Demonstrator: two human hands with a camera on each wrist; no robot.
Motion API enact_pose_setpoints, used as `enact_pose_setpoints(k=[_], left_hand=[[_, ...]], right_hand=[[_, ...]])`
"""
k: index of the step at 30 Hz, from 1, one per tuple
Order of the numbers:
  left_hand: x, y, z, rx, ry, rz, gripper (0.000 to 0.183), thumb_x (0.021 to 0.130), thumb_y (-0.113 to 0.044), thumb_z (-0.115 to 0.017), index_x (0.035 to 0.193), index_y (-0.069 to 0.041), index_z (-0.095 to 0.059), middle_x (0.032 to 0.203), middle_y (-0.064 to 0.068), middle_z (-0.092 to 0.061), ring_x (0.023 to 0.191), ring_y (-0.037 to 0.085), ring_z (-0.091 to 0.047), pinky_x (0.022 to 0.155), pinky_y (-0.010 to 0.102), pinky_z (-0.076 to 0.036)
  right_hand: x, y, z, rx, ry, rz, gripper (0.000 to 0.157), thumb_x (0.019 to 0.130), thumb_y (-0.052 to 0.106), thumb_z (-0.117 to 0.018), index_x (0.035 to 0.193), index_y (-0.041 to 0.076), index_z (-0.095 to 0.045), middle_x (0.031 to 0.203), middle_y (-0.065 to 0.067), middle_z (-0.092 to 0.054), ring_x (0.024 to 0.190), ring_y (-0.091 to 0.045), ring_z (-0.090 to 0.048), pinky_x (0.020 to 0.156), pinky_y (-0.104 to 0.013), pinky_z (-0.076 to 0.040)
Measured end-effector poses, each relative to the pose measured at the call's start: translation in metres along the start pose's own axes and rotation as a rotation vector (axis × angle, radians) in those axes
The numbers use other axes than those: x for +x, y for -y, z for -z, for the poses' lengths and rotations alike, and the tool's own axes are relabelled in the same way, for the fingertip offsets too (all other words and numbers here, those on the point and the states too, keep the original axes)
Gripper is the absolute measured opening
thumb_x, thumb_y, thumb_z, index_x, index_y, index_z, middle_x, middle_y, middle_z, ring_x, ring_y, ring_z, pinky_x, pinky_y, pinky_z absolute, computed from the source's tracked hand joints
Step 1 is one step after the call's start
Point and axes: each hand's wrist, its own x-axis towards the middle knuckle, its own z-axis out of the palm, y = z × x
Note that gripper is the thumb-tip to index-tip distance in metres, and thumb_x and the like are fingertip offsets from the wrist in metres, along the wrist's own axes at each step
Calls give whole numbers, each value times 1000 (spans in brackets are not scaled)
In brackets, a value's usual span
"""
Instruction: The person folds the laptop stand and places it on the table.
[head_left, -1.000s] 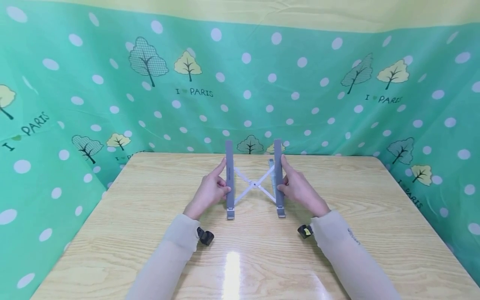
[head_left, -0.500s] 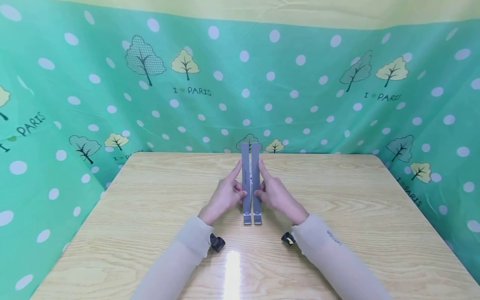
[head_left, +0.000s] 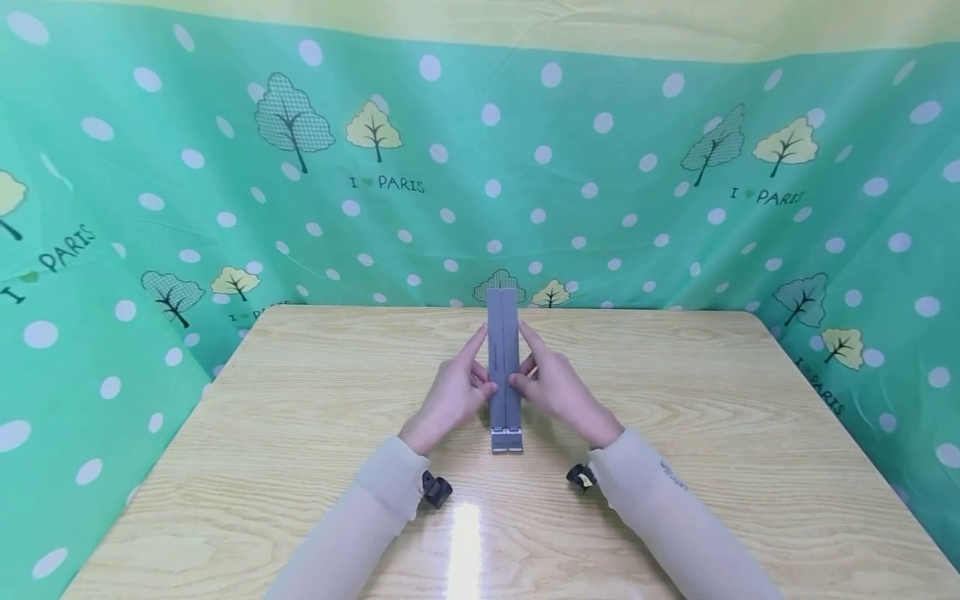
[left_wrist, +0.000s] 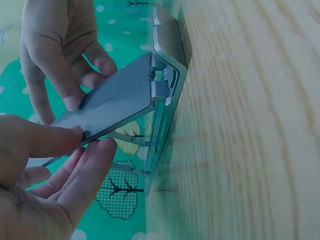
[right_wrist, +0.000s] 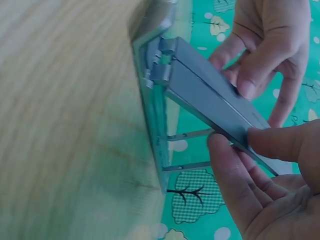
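Note:
A grey metal folding laptop stand (head_left: 504,358) stands at the table's far middle, its two long bars side by side and touching. In both wrist views its upper bars slope up from the hinged front end, and thin struts link them to the base bars on the table. My left hand (head_left: 452,392) pinches the left bar, thumb on top and fingers beneath, with the index finger stretched along its side. Opposite it, my right hand (head_left: 557,387) pinches the right bar the same way. The crossed middle links are hidden from the head view.
The stand rests on a light wood-grain table (head_left: 300,467). Behind and at both sides hangs a green curtain (head_left: 630,167) with white dots and printed trees. Small black cameras (head_left: 437,490) sit at both wrists.
Both hands have come inward, pressing the stand's bars together. The wide gap and crossed links seen a second ago have closed up, and the stand sits slightly nearer the person.

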Motion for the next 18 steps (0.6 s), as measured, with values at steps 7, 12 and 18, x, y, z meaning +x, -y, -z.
enact_pose_setpoints(k=[7, 12, 18], left_hand=[[2, 0, -1, 3, -25, -32, 85, 80, 13, -64, 151, -19, -30, 81, 5, -61, 71, 14, -61, 59, 23, -54], [3, 1, -2, 20, -5, -47, 86, 81, 12, -63, 152, -20, -28, 82, 4, -60, 74, 14, -58, 60, 23, -53], [4, 2, 1, 27, 14, -38, 85, 81, 11, -64, 151, -21, -29, 82, 4, -59, 74, 14, -58, 60, 24, -53]], right_hand=[[2, -3, -2, 22, -34, -17, 81, 88, -5, -61, 152, 24, -22, 82, -6, -60, 65, -17, -60, 54, -30, -53], [-1, -5, -3, 44, -47, -53, 78, 88, -5, -61, 152, 22, -22, 82, -8, -60, 65, -18, -61, 55, -28, -55], [-2, -7, -7, 55, -65, -50, 79, 89, -4, -61, 151, 20, -20, 81, -8, -60, 64, -23, -63, 52, -28, -54]])
